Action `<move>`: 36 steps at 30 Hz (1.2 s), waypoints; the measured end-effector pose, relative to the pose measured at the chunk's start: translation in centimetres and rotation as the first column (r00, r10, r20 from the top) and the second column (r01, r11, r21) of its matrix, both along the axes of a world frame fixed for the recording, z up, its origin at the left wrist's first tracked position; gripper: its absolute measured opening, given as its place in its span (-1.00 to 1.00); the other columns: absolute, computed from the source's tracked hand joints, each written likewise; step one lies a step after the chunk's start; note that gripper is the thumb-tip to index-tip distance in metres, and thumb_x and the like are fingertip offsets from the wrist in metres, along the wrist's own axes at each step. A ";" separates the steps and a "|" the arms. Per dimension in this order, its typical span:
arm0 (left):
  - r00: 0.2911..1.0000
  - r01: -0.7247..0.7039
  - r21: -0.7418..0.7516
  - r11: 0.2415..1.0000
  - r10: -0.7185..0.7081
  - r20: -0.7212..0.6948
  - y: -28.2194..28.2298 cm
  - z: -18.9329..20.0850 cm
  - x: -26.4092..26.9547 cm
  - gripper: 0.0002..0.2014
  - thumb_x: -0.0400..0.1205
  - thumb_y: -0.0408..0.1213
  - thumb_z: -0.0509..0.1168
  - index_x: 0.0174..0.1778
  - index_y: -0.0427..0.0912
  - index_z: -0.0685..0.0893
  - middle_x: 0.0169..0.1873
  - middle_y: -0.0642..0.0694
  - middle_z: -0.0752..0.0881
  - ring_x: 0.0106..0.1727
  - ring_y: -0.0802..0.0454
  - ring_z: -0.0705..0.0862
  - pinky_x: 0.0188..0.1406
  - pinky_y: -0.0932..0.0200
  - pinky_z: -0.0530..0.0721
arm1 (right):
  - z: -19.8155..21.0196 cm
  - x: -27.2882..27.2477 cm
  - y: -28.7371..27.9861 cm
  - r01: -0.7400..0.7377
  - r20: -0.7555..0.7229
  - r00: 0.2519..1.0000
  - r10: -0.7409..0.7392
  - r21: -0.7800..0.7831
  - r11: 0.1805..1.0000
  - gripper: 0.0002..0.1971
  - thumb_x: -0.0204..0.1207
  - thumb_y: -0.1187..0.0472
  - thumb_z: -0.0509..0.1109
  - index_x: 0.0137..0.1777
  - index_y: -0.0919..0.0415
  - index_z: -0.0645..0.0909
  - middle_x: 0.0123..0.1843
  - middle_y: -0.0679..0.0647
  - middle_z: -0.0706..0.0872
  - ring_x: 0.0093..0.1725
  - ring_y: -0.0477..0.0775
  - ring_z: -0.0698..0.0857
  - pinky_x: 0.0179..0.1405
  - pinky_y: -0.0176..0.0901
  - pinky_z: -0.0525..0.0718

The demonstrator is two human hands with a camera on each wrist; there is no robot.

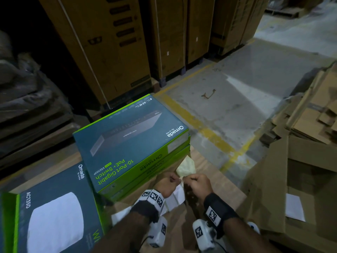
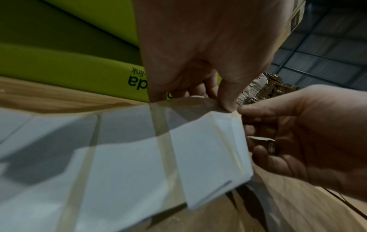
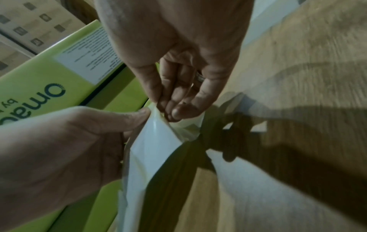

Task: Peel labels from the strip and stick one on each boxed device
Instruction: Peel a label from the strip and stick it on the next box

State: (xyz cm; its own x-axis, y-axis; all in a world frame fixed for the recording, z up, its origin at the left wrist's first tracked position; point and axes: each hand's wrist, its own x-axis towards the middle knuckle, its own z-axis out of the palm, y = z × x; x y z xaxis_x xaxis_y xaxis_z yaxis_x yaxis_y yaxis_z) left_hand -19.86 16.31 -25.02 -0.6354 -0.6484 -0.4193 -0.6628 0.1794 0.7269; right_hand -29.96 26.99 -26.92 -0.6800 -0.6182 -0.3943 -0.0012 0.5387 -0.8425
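Note:
The label strip [image 2: 129,157] carries white labels on yellowish backing and hangs down from my hands. My left hand [image 1: 174,180] pinches its top edge, thumb [image 2: 228,97] on the backing. My right hand [image 1: 186,179] pinches the corner of the end label [image 3: 152,141], where a thin layer parts from the strip. A loose piece of bare backing [image 1: 186,167] sticks up above both hands. The stacked Omada switch boxes [image 1: 127,139] lie just beyond my left hand. An AC1350 box [image 1: 51,216] lies at the near left.
The boxes rest on a brown cardboard surface [image 1: 206,168]. Flattened cartons [image 1: 300,143] pile up on the right, one with a white sheet [image 1: 295,207] on it. Tall brown cartons [image 1: 109,52] stand behind. Concrete floor with a yellow line [image 1: 200,128] runs ahead.

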 end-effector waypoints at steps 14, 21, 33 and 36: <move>0.972 0.069 -0.034 0.997 -0.060 0.226 0.9 1.3 -0.6 -0.66 0.75 -0.14 0.07 0.23 -0.28 0.62 0.24 -0.29 0.66 0.25 -0.22 0.61 0.17 0.12 0.51 | 0.8 -0.2 1.3 0.291 0.180 0.944 -0.276 -0.063 0.955 -0.71 0.51 0.39 0.37 -0.46 0.41 0.66 -0.48 0.22 0.74 -0.57 0.04 0.56 -0.50 -0.21 0.56; 0.969 0.026 -0.064 0.998 -0.010 0.246 1.1 1.4 -0.9 -0.74 0.74 -0.24 0.10 0.27 -0.19 0.58 0.33 -0.16 0.59 0.33 -0.15 0.55 0.26 0.19 0.44 | 0.1 -0.8 2.1 0.399 0.137 0.911 -0.389 -0.048 0.916 -0.72 0.53 0.33 0.38 -0.41 0.40 0.66 -0.46 0.18 0.73 -0.54 0.03 0.61 -0.47 -0.19 0.61; 0.938 0.082 0.008 0.997 -0.080 0.337 1.1 0.8 -0.6 -0.65 0.76 -0.27 0.01 0.42 -0.32 0.45 0.35 -0.27 0.58 0.36 -0.17 0.54 0.26 0.15 0.48 | -0.4 -0.2 2.9 0.518 0.119 0.851 -0.512 -0.016 0.856 -0.80 0.52 0.31 0.40 -0.32 0.34 0.70 -0.48 0.13 0.71 -0.51 0.01 0.61 -0.42 -0.26 0.60; 0.935 0.107 -0.007 0.994 -0.099 0.342 1.2 1.0 -0.8 -0.63 0.77 -0.29 -0.01 0.48 -0.28 0.41 0.40 -0.25 0.54 0.40 -0.13 0.52 0.29 0.17 0.45 | 0.4 -0.3 3.2 0.520 0.105 0.851 -0.515 -0.035 0.853 -0.81 0.54 0.33 0.38 -0.27 0.40 0.69 -0.44 0.15 0.67 -0.50 -0.02 0.57 -0.63 -0.44 0.50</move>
